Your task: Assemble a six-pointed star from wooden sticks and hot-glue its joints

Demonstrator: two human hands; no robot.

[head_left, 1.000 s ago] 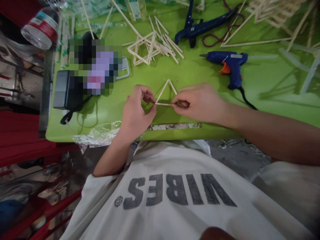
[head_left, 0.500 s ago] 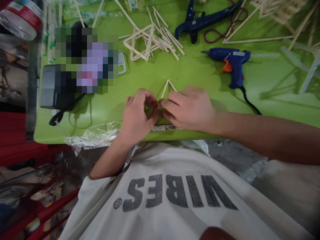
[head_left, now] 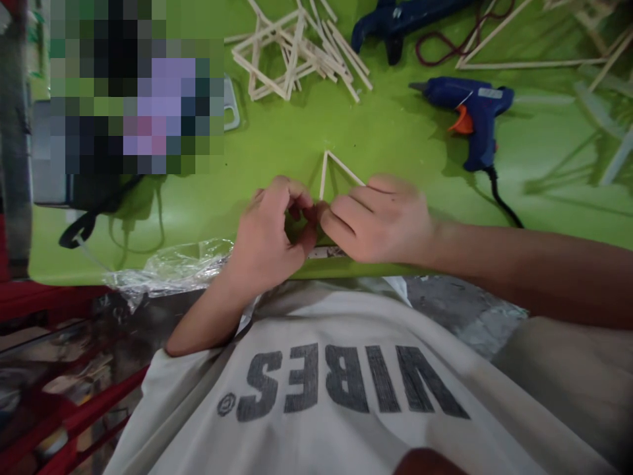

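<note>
Nearest us is the pale shirt (head_left: 297, 389) with VIBES printed across it, upside down from where we look. Past it, along the near edge of the green surface (head_left: 267, 148), we see crumpled clear wrap (head_left: 173, 267) on the left and a narrow, dark-flecked pale strip (head_left: 324, 252), partly covered by the hands.

Just above the strip we find the left hand (head_left: 270, 227), thumb and forefinger curved in toward each other; we cannot tell what, if anything, its grip pinches. The right hand (head_left: 378, 218) is just beside it, knuckles up and fingers curled; its own grip is hidden from us. The small stick frame (head_left: 324, 175) is at the fingers: we see two thin sticks meeting in a peak that points away from us, their lower ends behind the hands.

Farther left we make out a dark boxy device (head_left: 49, 161), its cord looped. Beyond the right hand lies a blue glue gun (head_left: 482, 128) with an orange trigger, its nozzle to the left. Farthest off, we see a heap of thin sticks (head_left: 339, 53), a dark blue tool (head_left: 415, 20) and a dark red string (head_left: 435, 61).
</note>
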